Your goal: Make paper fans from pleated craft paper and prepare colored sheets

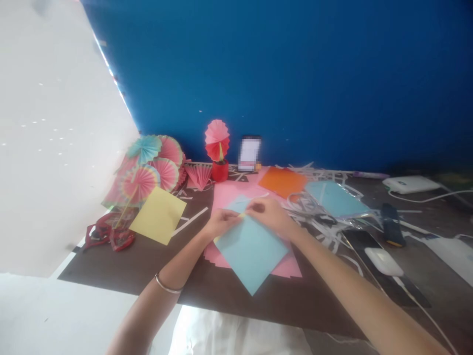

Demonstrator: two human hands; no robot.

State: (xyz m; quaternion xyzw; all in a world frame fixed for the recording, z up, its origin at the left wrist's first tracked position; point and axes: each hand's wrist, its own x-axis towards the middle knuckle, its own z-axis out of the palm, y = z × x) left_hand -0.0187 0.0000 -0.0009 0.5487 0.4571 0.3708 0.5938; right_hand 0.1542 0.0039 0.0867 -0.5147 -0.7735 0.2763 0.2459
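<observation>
A light blue paper square [253,256] lies corner-down over a stack of pink paper [291,264] on the dark table. At its upper corner, where a bit of yellow shows, both hands come together. My left hand [222,222] pinches the paper's upper left edge. Close beside it, my right hand [269,213] has its fingers bent together at the same corner; the fingertips are closed on the blue paper. Behind the hands, more light blue paper lies on the pink stack. A yellow paper square [158,215] rests to the left.
Pleated paper fans [138,182] and red ribbon [123,236] are at the left. Behind stand a red pot [220,171] and a phone [250,154]. Orange paper [283,181], white strips, wrapped blue paper [336,198], a dark phone [364,246], a white case [383,261] and cables lie right.
</observation>
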